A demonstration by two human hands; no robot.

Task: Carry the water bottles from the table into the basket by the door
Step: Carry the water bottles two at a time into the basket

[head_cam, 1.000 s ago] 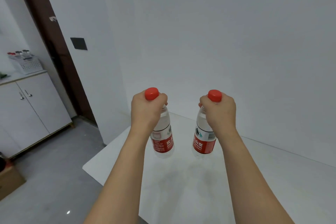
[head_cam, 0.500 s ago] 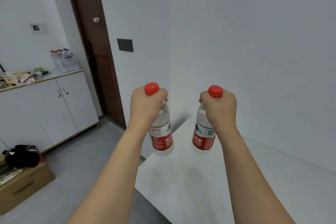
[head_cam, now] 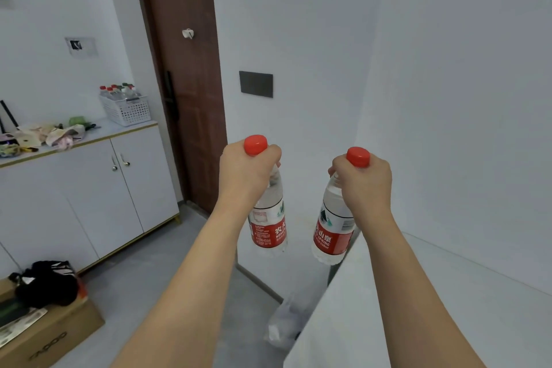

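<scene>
My left hand (head_cam: 246, 172) grips the neck of a clear water bottle (head_cam: 268, 224) with a red cap and red label, held upright in the air over the floor. My right hand (head_cam: 363, 184) grips a second such bottle (head_cam: 331, 233) the same way, just past the corner of the white table (head_cam: 433, 308). A white perforated basket (head_cam: 127, 109) stands on the cabinet top beside the brown door (head_cam: 191, 84), far left of my hands. Several red-capped bottles stand in it.
White cabinet (head_cam: 89, 188) along the left wall, with cloths and clutter on its top. A cardboard box (head_cam: 44, 334) with a black bag on it sits on the grey floor at lower left. A crumpled plastic bag (head_cam: 286, 323) lies by the table's corner.
The view has swung left: the table slid to the right and lower edge, the door, cabinet and basket came further into view. Both bottles now hang past the table's edge.
</scene>
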